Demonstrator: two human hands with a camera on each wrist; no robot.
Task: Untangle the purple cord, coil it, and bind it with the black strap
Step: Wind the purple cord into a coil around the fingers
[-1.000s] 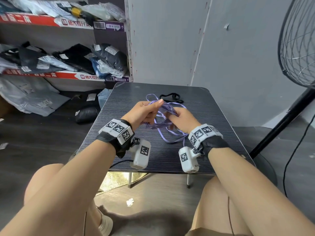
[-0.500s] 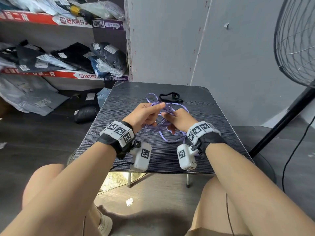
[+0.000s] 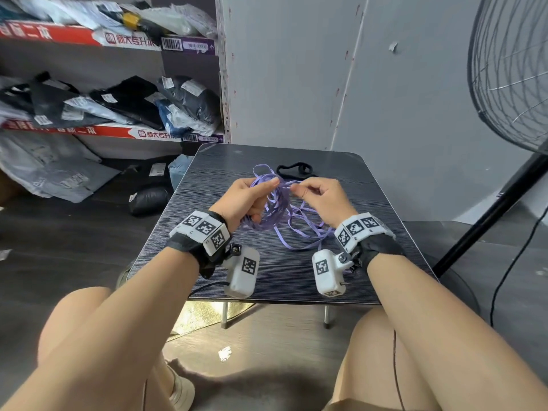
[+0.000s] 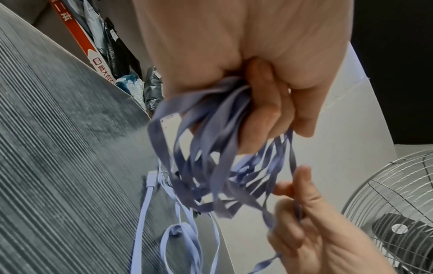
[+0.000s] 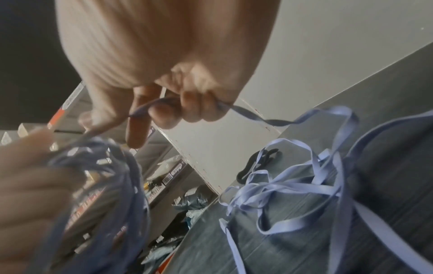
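A flat purple cord (image 3: 277, 209) hangs in several loops from my left hand (image 3: 247, 197), which grips the bundle (image 4: 211, 144) above the dark table (image 3: 370, 197). My right hand (image 3: 318, 192) pinches a single strand (image 5: 150, 109) leading from that bundle. Loose tangled cord (image 5: 293, 187) lies on the table between my wrists, and one white plug end (image 4: 151, 178) rests there. The black strap (image 3: 295, 169) lies on the table just beyond both hands, untouched.
A large metal fan (image 3: 510, 72) on a black pole stands at the right. Shelves with bagged goods (image 3: 124, 99) fill the left background. A grey wall (image 3: 296, 69) rises behind the small table. My knees sit below the table's near edge.
My right hand has lifted and moved right, away from the left hand, drawing a strand out. The left hand keeps its grip on the looped bundle.
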